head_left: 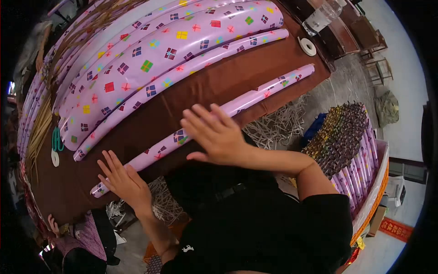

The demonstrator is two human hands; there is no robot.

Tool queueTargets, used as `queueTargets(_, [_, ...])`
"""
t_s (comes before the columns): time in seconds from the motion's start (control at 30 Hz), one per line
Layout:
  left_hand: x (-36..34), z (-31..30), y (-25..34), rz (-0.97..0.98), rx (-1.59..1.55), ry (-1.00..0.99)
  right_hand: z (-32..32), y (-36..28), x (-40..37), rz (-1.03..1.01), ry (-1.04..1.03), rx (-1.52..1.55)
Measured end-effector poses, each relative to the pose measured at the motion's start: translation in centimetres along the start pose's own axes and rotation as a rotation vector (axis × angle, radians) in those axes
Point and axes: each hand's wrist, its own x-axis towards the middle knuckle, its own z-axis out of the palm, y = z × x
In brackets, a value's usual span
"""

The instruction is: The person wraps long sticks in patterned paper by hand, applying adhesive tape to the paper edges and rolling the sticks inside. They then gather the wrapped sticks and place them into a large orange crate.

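Observation:
A long, thin roll of pink gift-patterned wrap (246, 101) lies diagonally on the brown cloth-covered table (196, 91). Near the roll's lower left end, my left hand (121, 178) rests on it with fingers spread. My right hand (214, 134) is over the roll's middle, palm down, fingers apart and slightly blurred; whether it touches the roll I cannot tell. Neither hand grips anything. Beyond the roll lie a thin rolled edge and wide pink patterned sheets (169, 50), heaped in overlapping layers.
White tape rolls (307, 46) (55, 158), green-handled scissors (57, 139) and a plastic bottle (323, 17) are around the table. At right, a crate (381, 182) holds many wrapped rolls. Paper shreds (278, 125) lie below the table edge. Another person's hand (54, 225) shows at lower left.

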Motion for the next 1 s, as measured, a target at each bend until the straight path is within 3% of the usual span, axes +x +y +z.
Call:
queueTargets(0.23, [0.0,-0.1,0.0,0.013,-0.004,0.0,-7.1,19.2,-9.8,0.073,0.035,-0.352])
queueTargets(0.37, [-0.1,-0.1,-0.1,-0.008,0.003,-0.015,-10.4,24.0,-12.2,0.186,0.028,-0.426])
queueTargets(0.47, [0.0,-0.3,0.2,-0.004,0.024,-0.022,-11.7,25.5,-12.0,0.308,0.016,-0.55])
queueTargets(0.57, [0.1,-0.6,0.3,-0.005,0.028,-0.025,-11.0,24.9,-9.9,0.331,0.246,-0.454])
queueTargets(0.63, [0.2,-1.0,0.5,-0.011,0.01,-0.06,-9.8,22.8,-6.7,0.289,0.283,-0.34])
queueTargets(0.77, [0.3,-1.3,0.3,-0.002,0.079,-0.1,-7.6,19.7,0.1,0.031,0.117,-0.111])
queueTargets(1.0, [-0.1,-1.6,2.4,0.047,-0.072,-0.039,-5.1,19.5,4.9,-0.032,-0.011,-0.077])
